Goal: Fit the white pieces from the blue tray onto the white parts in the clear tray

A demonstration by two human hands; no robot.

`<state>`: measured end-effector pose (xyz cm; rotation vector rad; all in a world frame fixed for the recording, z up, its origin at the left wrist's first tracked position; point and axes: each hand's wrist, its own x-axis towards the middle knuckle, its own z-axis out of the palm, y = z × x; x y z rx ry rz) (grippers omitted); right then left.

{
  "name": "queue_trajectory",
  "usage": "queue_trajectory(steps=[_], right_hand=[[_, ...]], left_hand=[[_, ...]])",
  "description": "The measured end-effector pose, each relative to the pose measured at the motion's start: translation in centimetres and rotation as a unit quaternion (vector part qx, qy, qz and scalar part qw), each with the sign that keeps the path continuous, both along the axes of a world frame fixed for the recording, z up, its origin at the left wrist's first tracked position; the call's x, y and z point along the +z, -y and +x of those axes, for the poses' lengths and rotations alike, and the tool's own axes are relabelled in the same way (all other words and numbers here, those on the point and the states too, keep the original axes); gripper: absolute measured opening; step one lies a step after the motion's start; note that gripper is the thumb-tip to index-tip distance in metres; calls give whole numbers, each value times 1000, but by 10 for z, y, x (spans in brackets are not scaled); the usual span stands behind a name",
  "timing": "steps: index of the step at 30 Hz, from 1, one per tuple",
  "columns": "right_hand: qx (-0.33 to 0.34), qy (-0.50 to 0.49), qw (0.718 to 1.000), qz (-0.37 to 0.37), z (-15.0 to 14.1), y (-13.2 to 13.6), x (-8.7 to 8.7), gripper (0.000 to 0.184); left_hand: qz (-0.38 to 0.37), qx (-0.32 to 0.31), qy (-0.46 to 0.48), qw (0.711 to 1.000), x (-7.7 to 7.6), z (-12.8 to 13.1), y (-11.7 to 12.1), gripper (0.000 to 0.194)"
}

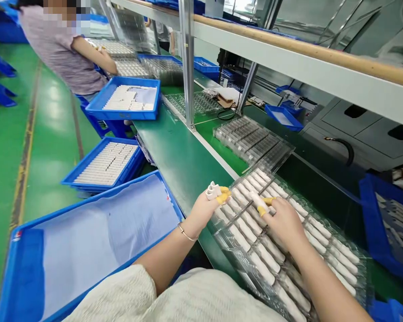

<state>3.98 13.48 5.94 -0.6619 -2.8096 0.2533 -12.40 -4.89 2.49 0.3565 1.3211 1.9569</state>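
Presently | clear tray (233, 252) (compartmented): white pieces (262, 268) | left grip (204, 208), right grip (285, 221): both clamped on white pieces

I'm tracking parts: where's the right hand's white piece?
In the head view, the white piece is right of centre, in the right hand, over the clear tray.

The bare left hand (204, 209) is half curled, its fingertips in thin yellow finger covers (223, 197) drawn together and pointing toward the right hand, and a slim metallic bangle (187, 233) circles the wrist just behind it. The bare right hand (284, 219) faces it a little apart, thumb and fingers in matching yellow covers (262, 210) bent into a pinch toward the left. Behind the hands, both bare forearms (325, 273) angle inward, the left one emerging from a loose cream textured-fabric sleeve (121, 290) beside the cream-clad torso (215, 299).
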Motion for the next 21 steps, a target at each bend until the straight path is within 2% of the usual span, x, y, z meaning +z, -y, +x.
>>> queue_trajectory(steps=[3,8,15,21], right_hand=[[9,48,999,2,-26,5,-3,18],[61,104,990,76,-57,26,-12,15],[86,135,983,87,-72,25,-17,21],[107,136,981,86,-74,26,-14,22]], left_hand=[[11,31,-10,999,-1,-14,10,49],[11,37,-40,998,-2,-25,22,46],[-30,-22,-66,997,-10,-25,28,43],[-106,-58,-184,975,0,-19,25,35]])
